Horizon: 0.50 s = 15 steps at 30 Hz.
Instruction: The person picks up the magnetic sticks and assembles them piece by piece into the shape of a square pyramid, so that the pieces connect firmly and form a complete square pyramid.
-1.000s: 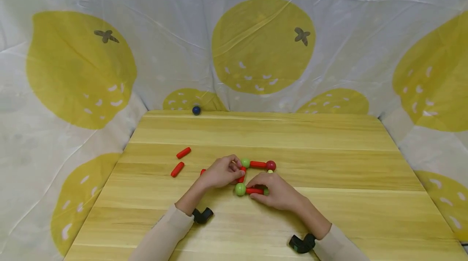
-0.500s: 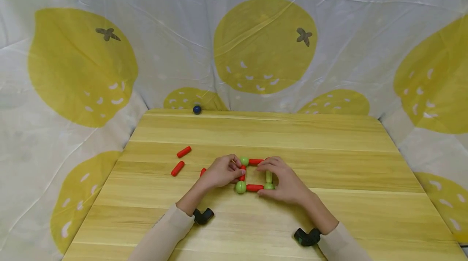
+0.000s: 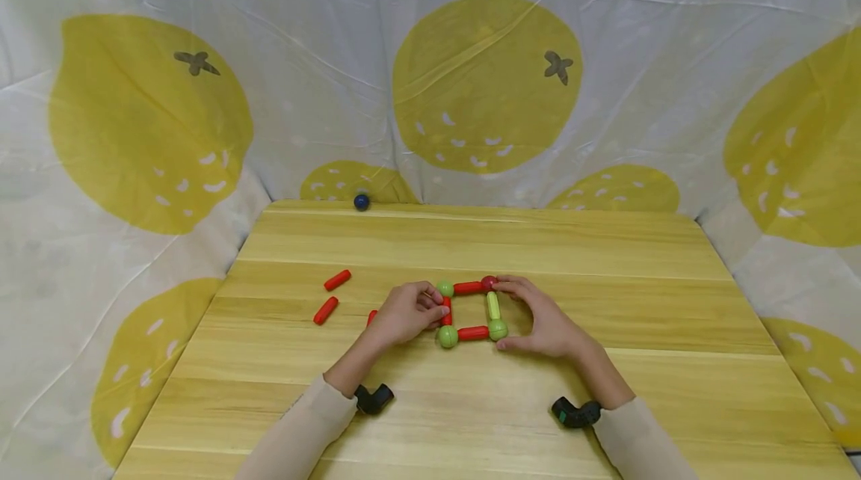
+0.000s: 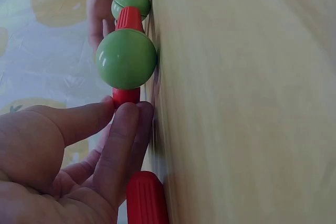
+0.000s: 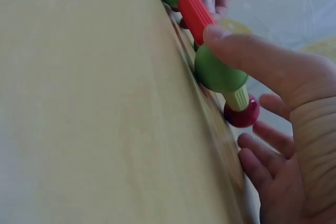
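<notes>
At the frame's centre, a ball-and-rod square (image 3: pixel 468 288) is resting on the bench (image 3: pixel 605 271); the left hand (image 3: pixel 402 311) is pinching its left red rod (image 3: pixel 447 302), apparently for steadiness; the right hand (image 3: pixel 550 323), thumb and fingers apart, is spanning the lower-right green ball (image 3: pixel 498 330) and red ball (image 3: pixel 489 283), apparently aligning them.

The person's arms, seated to our view at seven and five o'clock, converge. The left forearm (image 3: pixel 303 420), pale-sleeved, points toward one; its left hand (image 3: pixel 406 315) holds a close pinch — thumb against fingertips (image 4: pixel 122 129). The right forearm (image 3: pixel 642 439) points toward eleven; its right hand (image 3: pixel 548 324) arches wide — right thumb (image 5: pixel 257 59) toward eight, the other fingers toward ten.
</notes>
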Each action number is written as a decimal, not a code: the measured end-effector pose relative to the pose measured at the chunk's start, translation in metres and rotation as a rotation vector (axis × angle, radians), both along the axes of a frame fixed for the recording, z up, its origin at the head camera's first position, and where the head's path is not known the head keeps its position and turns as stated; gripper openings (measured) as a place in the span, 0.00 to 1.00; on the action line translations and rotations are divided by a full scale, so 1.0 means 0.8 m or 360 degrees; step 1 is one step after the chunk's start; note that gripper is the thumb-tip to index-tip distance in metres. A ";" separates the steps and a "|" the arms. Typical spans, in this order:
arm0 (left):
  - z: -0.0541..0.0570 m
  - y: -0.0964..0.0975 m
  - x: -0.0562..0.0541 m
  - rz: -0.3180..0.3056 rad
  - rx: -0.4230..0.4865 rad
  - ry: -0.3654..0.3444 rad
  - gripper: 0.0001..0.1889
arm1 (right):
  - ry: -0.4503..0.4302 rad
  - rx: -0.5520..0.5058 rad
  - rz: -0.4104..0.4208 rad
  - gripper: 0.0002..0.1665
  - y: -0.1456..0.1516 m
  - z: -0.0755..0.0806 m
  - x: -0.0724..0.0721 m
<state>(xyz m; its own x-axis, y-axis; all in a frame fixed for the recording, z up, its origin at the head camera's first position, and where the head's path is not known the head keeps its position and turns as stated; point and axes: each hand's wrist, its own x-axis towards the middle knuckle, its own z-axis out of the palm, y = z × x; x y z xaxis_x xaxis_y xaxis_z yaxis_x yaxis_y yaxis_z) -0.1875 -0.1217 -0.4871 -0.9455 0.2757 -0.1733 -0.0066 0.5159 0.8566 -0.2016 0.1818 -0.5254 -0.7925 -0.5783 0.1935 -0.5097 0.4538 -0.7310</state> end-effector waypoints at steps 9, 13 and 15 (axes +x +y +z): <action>-0.003 0.000 -0.007 -0.0038 -0.0034 0.0112 0.08 | 0.0011 0.0015 0.0013 0.69 0.002 -0.002 -0.007; -0.005 -0.003 -0.008 -0.0063 -0.0018 0.0107 0.09 | 0.0005 -0.0027 0.0006 0.69 0.001 -0.005 -0.008; -0.006 -0.005 -0.008 -0.0075 -0.0007 0.0103 0.10 | 0.0006 -0.0033 0.0001 0.69 0.001 -0.008 -0.008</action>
<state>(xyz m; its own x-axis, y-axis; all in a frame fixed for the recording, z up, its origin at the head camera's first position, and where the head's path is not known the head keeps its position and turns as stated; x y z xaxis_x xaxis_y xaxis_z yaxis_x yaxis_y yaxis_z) -0.1939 -0.1257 -0.4919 -0.9407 0.3197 -0.1135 0.0734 0.5182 0.8521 -0.2078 0.1823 -0.5320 -0.7914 -0.5747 0.2086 -0.5129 0.4384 -0.7381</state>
